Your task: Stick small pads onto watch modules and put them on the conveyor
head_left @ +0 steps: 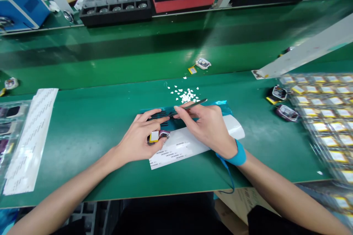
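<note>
So both hands are busy near the middle of a smooth green worktop [91, 125]. The left hand [142, 134] is partly curled, thumb and lower fingers closed around a small purple-and-black device housing [164, 134] with a yellow-edged, white-faced battery [153, 137] beside it. Its upper fingers are stretched out flat over a shiny teal film with dark slots [225, 107], index fingertip right by the working end of the tool.

That tool is a slim dark tweezer-like stick [197, 103], held pen-style in the right hand [208, 123], thumb and fingers closed on it. Can't tell if its tip has hold of anything; too small. The right wrist has a bright blue band [237, 154] with a thin blue cord [230, 176] hanging off it.

Under the hands there's also a white printed backing sheet [179, 148], nearer the person than the film and curling up at its right end. Just past the film is a scattered heap of tiny white bits [187, 96].

Off to the right, two opened dark housings [287, 113] sit next to clear plastic trays full of yellow-edged cells [328, 125]. Over on the left there's a long white printed strip [31, 143].
</note>
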Motion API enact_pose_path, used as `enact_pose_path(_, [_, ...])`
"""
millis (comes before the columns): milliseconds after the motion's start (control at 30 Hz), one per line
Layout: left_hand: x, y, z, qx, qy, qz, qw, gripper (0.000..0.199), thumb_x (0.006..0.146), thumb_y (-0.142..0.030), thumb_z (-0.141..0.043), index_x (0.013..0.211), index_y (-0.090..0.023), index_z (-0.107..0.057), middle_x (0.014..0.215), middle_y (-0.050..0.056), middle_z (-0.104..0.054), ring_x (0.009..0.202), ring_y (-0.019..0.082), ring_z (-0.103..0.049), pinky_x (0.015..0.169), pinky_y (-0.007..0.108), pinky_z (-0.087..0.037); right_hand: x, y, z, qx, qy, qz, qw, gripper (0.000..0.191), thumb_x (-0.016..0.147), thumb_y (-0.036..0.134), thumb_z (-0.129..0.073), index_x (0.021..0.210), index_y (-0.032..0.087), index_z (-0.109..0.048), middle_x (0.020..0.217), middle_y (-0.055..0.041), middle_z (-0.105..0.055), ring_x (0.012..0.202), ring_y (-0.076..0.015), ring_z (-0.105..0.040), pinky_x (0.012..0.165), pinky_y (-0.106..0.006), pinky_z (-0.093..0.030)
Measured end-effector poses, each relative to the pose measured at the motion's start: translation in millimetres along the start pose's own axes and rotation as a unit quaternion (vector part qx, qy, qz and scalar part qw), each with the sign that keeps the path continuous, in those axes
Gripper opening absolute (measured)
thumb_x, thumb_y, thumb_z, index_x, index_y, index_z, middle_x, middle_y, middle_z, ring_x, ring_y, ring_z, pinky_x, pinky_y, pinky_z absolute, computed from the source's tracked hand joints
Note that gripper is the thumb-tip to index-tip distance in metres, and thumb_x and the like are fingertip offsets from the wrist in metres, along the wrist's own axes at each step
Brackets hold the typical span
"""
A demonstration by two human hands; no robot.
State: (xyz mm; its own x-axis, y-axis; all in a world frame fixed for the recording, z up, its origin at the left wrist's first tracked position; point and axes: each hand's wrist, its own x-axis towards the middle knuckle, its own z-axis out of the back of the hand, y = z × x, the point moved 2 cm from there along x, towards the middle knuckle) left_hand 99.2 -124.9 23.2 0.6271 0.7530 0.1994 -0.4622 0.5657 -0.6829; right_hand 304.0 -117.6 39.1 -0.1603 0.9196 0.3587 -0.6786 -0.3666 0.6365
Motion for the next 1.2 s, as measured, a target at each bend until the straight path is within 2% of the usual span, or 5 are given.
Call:
enact_pose_path(200, [1, -2, -1.5, 0.006, -0.007, 0.010, 1.000, 0.017, 0.088, -0.021, -0.063, 0.073, -0.022, -0.054, 0.128, 0.005, -0.075, 0.140, 0.034, -0.053, 0.100, 0.056, -0.047, 4, 1, 11, 0.031, -0.004, -0.015, 0.999, 0.029, 0.103, 0.032, -0.055, 0.083, 0.019, -0.072, 0.084, -0.0037, -0.080, 0.071, -0.0183, -0.077, 0.065, -0.029, -0.060])
enact_pose_path(367, [0, -2, -1.0, 0.002, -0.013, 0.007, 1.000, 0.017, 0.088, -0.021, -0.063, 0.073, -0.023, -0.054, 0.128, 0.007, -0.075, 0.140, 0.034, -0.053, 0.101, 0.057, -0.047, 11, -7, 20, -0.016, 0.103, 0.156, 0.982, 0.027, 0.105, 0.024, -0.053, 0.090, 0.020, -0.076, 0.103, -0.0051, -0.080, 0.091, -0.0211, -0.077, 0.081, -0.033, -0.062])
enact_pose_path(500, [0, 0, -0.3, -0.009, -0.024, 0.009, 1.000, 0.016, 0.088, -0.021, -0.063, 0.075, -0.023, -0.055, 0.131, 0.008, -0.074, 0.139, 0.033, -0.053, 0.101, 0.056, -0.049, 15, -12, 27, -0.018, 0.163, 0.208, 0.964, 0.024, 0.106, 0.023, -0.052, 0.110, 0.016, -0.075, 0.107, -0.0075, -0.079, 0.095, -0.0225, -0.075, 0.085, -0.038, -0.061])
enact_pose_path(1067, [-1, 0, 0.6, -0.009, -0.019, 0.023, 1.000, 0.015, 0.086, -0.018, -0.060, 0.073, -0.022, -0.053, 0.130, 0.011, -0.074, 0.138, 0.034, -0.054, 0.103, 0.061, -0.048, 18, -21, 24, 0.073, 0.208, 0.150, 0.964, 0.024, 0.103, 0.027, -0.055, 0.114, 0.028, -0.077, 0.123, -0.0017, -0.076, 0.112, -0.0220, -0.072, 0.101, -0.044, -0.057])
enact_pose_path(1200, [-1, 0, 1.4, -0.009, -0.020, 0.019, 1.000, 0.015, 0.086, -0.017, -0.059, 0.073, -0.022, -0.053, 0.130, 0.012, -0.073, 0.137, 0.034, -0.055, 0.102, 0.062, -0.049, 16, -20, 21, 0.077, 0.190, 0.152, 0.967, 0.024, 0.103, 0.025, -0.056, 0.114, 0.025, -0.077, 0.117, -0.0018, -0.078, 0.105, -0.0209, -0.075, 0.093, -0.038, -0.061])
